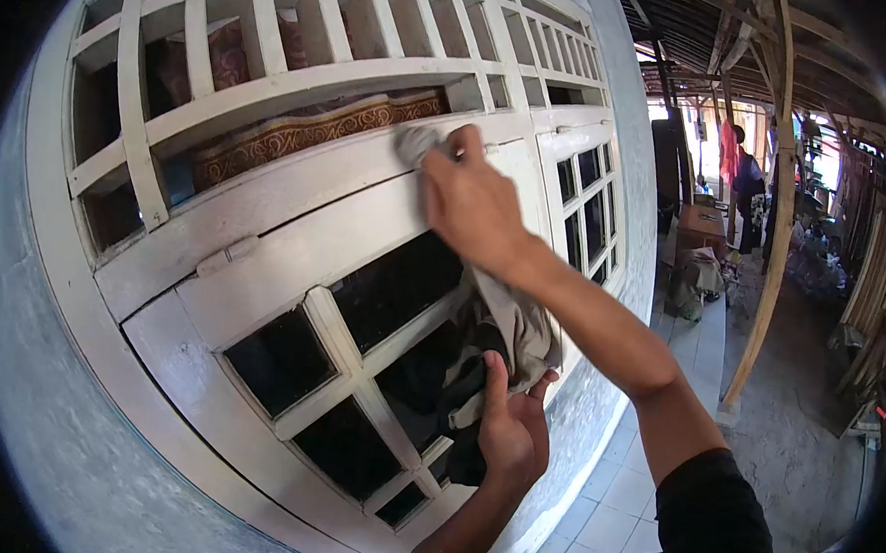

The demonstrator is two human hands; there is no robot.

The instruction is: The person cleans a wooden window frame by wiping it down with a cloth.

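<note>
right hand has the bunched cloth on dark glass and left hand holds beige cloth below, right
Not the glass: the head view shows the right hand with the bunched cloth on the white wood above the dark panes. The left hand does hold beige cloth below.

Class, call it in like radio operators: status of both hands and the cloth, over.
Right hand raised, grey cloth at white window frame. Left hand lower, holding draped cloth. No visible obstruction.
</note>
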